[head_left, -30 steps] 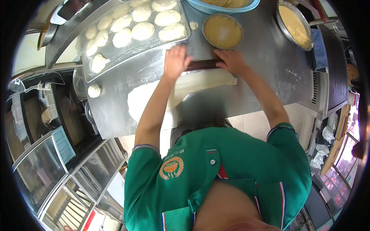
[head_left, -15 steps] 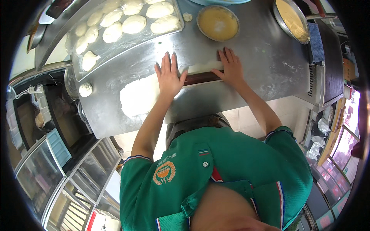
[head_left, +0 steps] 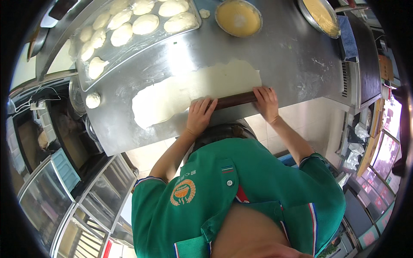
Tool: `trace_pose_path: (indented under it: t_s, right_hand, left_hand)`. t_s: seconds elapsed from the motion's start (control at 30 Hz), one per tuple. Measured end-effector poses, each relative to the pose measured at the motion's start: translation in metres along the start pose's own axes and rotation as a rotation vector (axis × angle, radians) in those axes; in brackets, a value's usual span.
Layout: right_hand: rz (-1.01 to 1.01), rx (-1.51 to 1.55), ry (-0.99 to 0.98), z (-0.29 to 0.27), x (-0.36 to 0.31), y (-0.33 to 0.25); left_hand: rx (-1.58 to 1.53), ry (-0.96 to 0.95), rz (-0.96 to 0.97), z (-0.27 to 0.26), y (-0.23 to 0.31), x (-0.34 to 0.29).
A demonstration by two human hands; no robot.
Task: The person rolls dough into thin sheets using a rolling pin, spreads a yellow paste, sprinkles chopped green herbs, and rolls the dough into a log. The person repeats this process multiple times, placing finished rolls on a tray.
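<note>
A dark brown rolling pin (head_left: 234,100) lies along the near edge of the metal table, at the lower rim of a wide, thin sheet of dough (head_left: 185,92). My left hand (head_left: 199,114) has its fingers bent over the pin's left end. At the other end, my right hand (head_left: 267,104) curls over the wood. The dough spreads leftward and away from the pin, with an uneven far edge. Both palms are partly hidden from above.
Beyond the dough, a tray (head_left: 142,46) holds several pale dough pieces. A small dough ball (head_left: 93,100) sits at the table's left. Farther off are a bowl of yellow mixture (head_left: 238,19), a second such bowl (head_left: 320,17) and a blue cloth (head_left: 347,38).
The rolling pin and both hands have come nearer to my body, uncovering the dough's middle and right part. My fingers, stretched out flat before, are now bent over the pin.
</note>
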State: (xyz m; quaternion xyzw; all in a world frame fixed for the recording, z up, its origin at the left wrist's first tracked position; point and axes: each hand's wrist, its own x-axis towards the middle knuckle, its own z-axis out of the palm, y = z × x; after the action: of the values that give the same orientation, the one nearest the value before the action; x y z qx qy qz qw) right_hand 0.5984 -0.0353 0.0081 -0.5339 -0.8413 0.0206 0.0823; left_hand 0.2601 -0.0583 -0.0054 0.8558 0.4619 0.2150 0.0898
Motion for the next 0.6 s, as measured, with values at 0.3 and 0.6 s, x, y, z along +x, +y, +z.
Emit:
trace_pose_path:
  t_s: [0.3, 0.6]
  right_hand:
    - [-0.346, 0.066, -0.006, 0.014, 0.123, -0.032]
    - [-0.429, 0.117, -0.154, 0.019, 0.074, -0.090]
  left_hand:
    - [-0.037, 0.159, -0.453, -0.053, -0.085, 0.064]
    - [0.031, -0.160, -0.365, -0.052, -0.032, -0.040]
